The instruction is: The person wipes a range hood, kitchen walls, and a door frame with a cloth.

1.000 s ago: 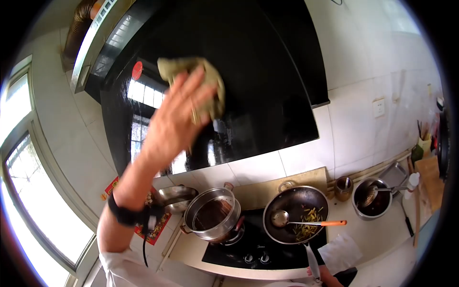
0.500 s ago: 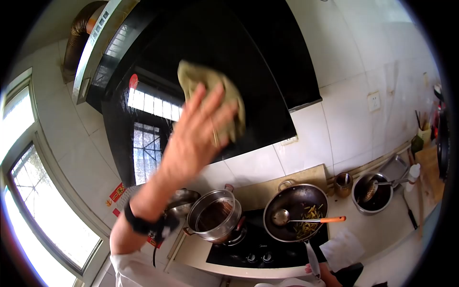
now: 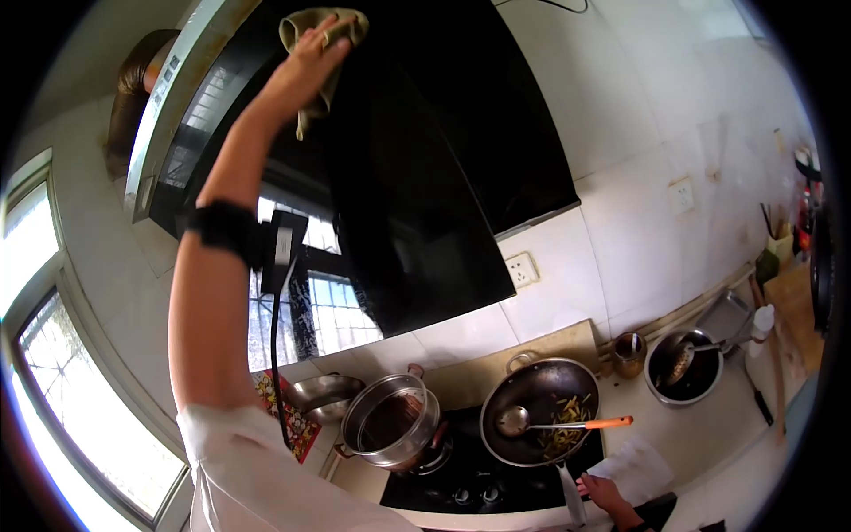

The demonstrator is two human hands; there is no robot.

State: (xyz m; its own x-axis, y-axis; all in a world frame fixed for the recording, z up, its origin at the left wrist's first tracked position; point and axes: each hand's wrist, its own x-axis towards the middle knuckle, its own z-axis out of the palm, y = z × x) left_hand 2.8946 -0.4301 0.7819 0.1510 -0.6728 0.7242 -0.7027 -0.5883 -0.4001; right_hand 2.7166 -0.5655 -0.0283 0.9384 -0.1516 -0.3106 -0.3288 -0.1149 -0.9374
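Note:
My left hand (image 3: 308, 66) is raised high against the black range hood (image 3: 417, 204), its fingers pressing a folded olive-green cloth (image 3: 341, 28) to the glossy panel. One corner of the cloth hangs below the palm. Low in the view, my right hand (image 3: 605, 493) is by the front of the stove, beside the wok's handle (image 3: 571, 496). Its fingers look loosely stretched, with nothing visible in them. The wok (image 3: 496, 448) sits on the burner with yellowish-green food pieces inside, and an orange-handled ladle (image 3: 567, 425) lies across it.
A steel steamer pot (image 3: 359, 426) stands left of the wok, with steel bowls (image 3: 324, 390) behind it. At right are a brown jar (image 3: 629, 350), a pot of dark liquid (image 3: 683, 395) holding a ladle, and a white paper (image 3: 638, 465). A window (image 3: 89, 372) borders the left.
My left hand has slid up and left across the hood with the cloth, and the arm is straighter. More of my right hand shows beside the wok handle. The view has shifted slightly.

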